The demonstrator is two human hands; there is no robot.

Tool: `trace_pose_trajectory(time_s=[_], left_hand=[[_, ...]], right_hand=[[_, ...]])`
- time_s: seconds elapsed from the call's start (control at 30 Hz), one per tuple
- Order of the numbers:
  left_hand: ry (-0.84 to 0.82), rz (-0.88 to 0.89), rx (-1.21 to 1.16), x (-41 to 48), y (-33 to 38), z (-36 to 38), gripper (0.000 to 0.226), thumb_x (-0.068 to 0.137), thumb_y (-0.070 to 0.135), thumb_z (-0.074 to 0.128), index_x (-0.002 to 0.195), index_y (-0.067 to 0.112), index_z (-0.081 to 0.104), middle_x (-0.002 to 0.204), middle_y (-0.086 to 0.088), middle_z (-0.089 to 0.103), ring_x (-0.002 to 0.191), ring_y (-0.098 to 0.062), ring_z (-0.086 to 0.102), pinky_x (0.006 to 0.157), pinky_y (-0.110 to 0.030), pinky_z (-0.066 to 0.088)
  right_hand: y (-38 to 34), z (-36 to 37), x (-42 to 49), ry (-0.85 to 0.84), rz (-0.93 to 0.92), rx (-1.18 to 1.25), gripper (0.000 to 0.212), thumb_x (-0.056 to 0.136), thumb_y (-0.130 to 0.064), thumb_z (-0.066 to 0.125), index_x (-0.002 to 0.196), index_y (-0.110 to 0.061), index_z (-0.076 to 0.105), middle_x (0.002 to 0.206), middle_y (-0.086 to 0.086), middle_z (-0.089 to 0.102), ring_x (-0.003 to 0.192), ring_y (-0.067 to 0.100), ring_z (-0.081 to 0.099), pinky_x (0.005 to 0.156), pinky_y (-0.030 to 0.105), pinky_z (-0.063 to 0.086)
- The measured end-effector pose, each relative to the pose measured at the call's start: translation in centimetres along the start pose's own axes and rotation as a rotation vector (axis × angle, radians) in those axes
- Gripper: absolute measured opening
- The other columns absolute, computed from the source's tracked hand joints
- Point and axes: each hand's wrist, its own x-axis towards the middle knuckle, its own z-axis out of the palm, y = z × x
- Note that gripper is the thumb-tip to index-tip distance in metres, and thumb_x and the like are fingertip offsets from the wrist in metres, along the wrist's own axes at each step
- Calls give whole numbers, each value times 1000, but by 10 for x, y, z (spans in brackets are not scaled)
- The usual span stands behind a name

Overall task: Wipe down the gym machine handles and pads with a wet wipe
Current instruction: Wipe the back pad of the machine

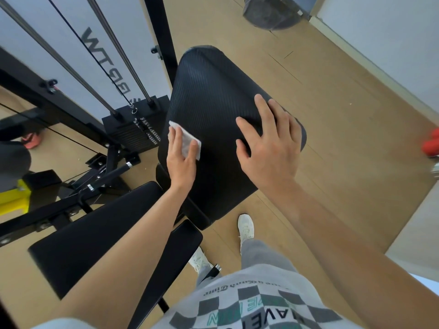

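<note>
**Wipe flat under the left hand on the ribbed pad**

Nearest the camera, a grey shirt (249, 302) with a checkered print is filling the bottom edge, and a white shoe (245, 225) is standing on the tan floor (332, 115) just below the machine. A long smooth black cushion (99, 233) is running diagonally under the left forearm.

Beyond it, both hands are resting on the broad ribbed pad (213, 91). The left hand (181, 160) is lying at the pad's left edge, its fingers (174, 138) straight and pressing down on the white wet wipe (187, 141). The wipe is lying flat on the pad beneath those fingers. One corner is sticking out past the fingertips toward the pad's far end, another is showing on the thumb side, and a strip is showing in the gap between two fingers. Nothing is curling round it; the hand is pressing it down and not gripping it.

The right hand (268, 143) is lying well apart from the wipe, near the pad's right edge. Its fingers (263, 108) are spread wide and flat on the ribbed surface, holding nothing.

Just left of the pad, a black weight stack (133, 129) is standing with two guide rods (114, 43) and a dark cable (90, 51) rising from it. A yellow part (14, 198) is showing at the left edge. Farther off, a red object (431, 146) is lying on the floor at the right, and a dark grey shape (270, 13), too blurred to identify, is sitting at the top.
</note>
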Motion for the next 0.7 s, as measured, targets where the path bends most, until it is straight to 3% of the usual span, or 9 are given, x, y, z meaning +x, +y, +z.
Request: trace_pose_trajectory(time_s=[0.13, 0.27, 0.37, 0.43, 0.5, 0.6, 0.7], left_hand=[[27, 71, -11, 0, 15, 7, 66, 103, 33, 59, 160, 21, 29, 170, 1, 19, 147, 0, 17, 108, 0, 17], [11, -60, -15, -25, -19, 5, 67, 103, 37, 57, 162, 27, 24, 171, 5, 16, 151, -9, 20, 118, -24, 24], [-12, -175, -5, -51, -53, 5, 70, 104, 42, 54, 163, 29, 20, 171, 7, 13, 154, -15, 20, 123, -37, 23], [-8, -196, -21, -66, -71, 8, 71, 103, 44, 55, 163, 27, 21, 171, 6, 15, 153, -11, 20, 124, -37, 22], [8, -189, -55, -74, -84, 8, 69, 102, 46, 56, 161, 26, 28, 169, 5, 21, 150, -7, 22, 123, -35, 24], [7, -206, -122, -79, -101, 2, 56, 105, 38, 52, 158, 23, 38, 166, 4, 30, 149, -7, 28, 121, -29, 28], [-7, -168, -126, -84, -120, -5, 47, 108, 20, 49, 154, 21, 44, 163, 2, 36, 149, -9, 33, 116, -16, 31]], right_hand=[[-2, -1, 0, 13, -9, 20, 31, 98, -29, 58, 127, -24, 68, 155, 12, 47, 139, 34, 47, 109, 48, 39], [-1, -4, -2, 40, -20, 45, 31, 96, -27, 61, 126, -24, 69, 154, 10, 49, 141, 32, 46, 112, 48, 36], [-16, -1, -13, 97, -109, 176, 27, 94, -19, 63, 118, -22, 74, 147, 7, 57, 140, 29, 48, 117, 57, 30], [-33, 9, -28, -20, -257, 319, 27, 93, -12, 62, 117, -16, 74, 145, 10, 58, 141, 29, 47, 119, 57, 28], [-50, 25, -44, -241, -397, 369, 30, 94, -11, 62, 123, -13, 71, 146, 12, 57, 142, 30, 45, 121, 51, 28], [-72, 56, -66, -509, -587, 286, 42, 90, -13, 71, 132, -13, 65, 147, 11, 57, 142, 29, 46, 121, 47, 30], [-87, 79, -76, -657, -834, 149, 47, 94, -21, 66, 140, -14, 58, 154, 10, 49, 146, 27, 39, 124, 48, 26]])
